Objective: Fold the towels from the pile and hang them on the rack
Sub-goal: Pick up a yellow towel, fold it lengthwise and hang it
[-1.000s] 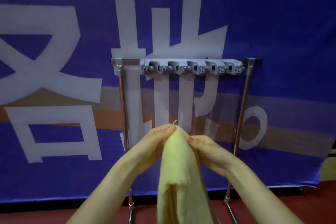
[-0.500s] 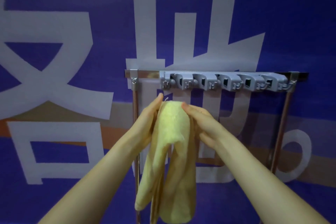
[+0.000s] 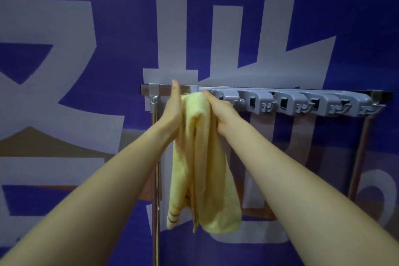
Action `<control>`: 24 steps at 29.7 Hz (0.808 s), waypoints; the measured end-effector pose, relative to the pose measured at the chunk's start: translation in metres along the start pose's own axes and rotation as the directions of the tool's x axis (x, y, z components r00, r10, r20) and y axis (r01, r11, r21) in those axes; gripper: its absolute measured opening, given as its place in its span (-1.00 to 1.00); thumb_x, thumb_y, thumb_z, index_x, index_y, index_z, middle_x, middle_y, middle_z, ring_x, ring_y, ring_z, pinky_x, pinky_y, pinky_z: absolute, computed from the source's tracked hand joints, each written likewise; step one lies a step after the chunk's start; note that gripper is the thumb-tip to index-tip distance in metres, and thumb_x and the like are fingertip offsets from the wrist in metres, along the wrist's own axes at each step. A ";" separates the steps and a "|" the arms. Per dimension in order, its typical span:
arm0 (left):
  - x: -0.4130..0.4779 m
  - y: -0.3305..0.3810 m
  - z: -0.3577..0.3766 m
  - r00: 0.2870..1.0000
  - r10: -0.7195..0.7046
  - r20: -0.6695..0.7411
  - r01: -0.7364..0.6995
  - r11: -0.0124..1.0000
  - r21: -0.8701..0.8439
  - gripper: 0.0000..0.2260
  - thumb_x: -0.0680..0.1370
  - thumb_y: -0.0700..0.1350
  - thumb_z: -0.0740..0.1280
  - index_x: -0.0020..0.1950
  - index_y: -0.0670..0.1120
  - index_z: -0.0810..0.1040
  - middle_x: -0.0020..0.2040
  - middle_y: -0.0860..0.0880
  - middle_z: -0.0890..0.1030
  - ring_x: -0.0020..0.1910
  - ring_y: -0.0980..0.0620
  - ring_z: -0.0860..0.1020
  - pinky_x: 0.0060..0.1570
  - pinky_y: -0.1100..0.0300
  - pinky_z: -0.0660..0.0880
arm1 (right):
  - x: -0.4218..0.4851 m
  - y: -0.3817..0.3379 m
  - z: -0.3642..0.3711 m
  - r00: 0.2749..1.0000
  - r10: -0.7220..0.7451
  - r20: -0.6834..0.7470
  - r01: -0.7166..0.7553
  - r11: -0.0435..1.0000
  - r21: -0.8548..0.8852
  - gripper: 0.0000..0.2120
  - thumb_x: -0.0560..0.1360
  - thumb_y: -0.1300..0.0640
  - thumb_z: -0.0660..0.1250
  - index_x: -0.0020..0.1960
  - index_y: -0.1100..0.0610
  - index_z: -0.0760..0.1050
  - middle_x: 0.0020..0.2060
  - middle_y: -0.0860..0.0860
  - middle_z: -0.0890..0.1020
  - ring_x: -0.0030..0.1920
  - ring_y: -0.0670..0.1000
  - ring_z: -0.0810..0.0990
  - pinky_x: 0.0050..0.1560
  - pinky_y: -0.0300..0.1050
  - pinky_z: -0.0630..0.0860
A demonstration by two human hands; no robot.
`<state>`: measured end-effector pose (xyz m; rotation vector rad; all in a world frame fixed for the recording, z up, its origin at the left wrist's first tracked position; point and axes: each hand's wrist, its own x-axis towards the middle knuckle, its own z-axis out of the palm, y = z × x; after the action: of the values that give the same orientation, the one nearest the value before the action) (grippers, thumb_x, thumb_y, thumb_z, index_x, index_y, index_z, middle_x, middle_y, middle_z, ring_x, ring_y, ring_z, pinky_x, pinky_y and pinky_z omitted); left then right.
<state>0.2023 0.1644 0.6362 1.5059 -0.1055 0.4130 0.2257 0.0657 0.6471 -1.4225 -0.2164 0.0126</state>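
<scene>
**Towel at the rack's left end, not yet secured**

Your left hand and right hand press in from either side on the top of the yellow towel, both clamped on its bunched upper fold. You hold that fold right up against the left end of the rack, just where the bare metal bar meets the first of the grey plastic clips. The rest of the towel hangs straight down between your forearms, folded lengthwise, with a few brown stripes near its lower left corner.

What could go wrong: whether the fold has actually caught on a hook or clip cannot be seen, since your fingers and the cloth hide that spot. Let go too early and the towel would likely slide off and drop. The top is bunched rather than flat, so it may snag on one layer only, and the loose layers could sag open and undo the fold. Pushing hard sideways might also rock the rack on its thin upright posts.

The blue banner behind carries large pale characters, cropped by the view; none can be read with confidence. No brand or label shows on the towel or clips.
</scene>
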 end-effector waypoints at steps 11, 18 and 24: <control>0.004 -0.026 0.021 0.984 -0.048 -0.171 0.078 0.981 0.176 -0.04 0.22 0.53 -0.14 0.38 -0.08 0.33 0.36 -0.20 0.40 0.37 -0.20 0.33 0.38 -0.17 0.23 | -0.004 0.014 -0.004 0.994 -0.099 0.041 0.106 0.961 -0.254 -0.53 0.56 -0.13 0.07 0.29 0.19 0.37 0.16 0.13 0.55 0.10 0.10 0.52 0.18 -0.04 0.42; -0.083 -0.026 0.025 0.998 0.001 -0.065 -0.004 0.999 -0.043 -0.45 0.58 0.19 -0.12 0.34 -0.12 0.37 0.24 -0.20 0.52 0.21 -0.08 0.51 0.22 -0.01 0.46 | -0.071 0.056 -0.021 0.964 -0.262 0.042 0.265 0.951 -0.162 -0.65 0.58 -0.02 0.06 0.33 0.01 0.31 0.32 0.07 0.39 0.31 0.01 0.38 0.38 0.02 0.30; -0.144 -0.099 0.030 0.993 -0.090 -0.080 0.086 0.995 -0.051 -0.24 0.31 0.40 0.08 0.39 -0.01 0.27 0.43 -0.09 0.34 0.39 -0.01 0.34 0.40 0.00 0.27 | -0.139 0.111 -0.037 0.967 -0.164 0.195 0.180 0.981 -0.067 -0.71 0.58 0.12 0.07 0.28 0.08 0.36 0.06 -0.06 0.50 -0.11 -0.37 0.50 -0.16 -0.56 0.42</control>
<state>0.1071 0.1055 0.4986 1.4394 0.0164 0.3987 0.1088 0.0270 0.5131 -1.4825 -0.5024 -0.0042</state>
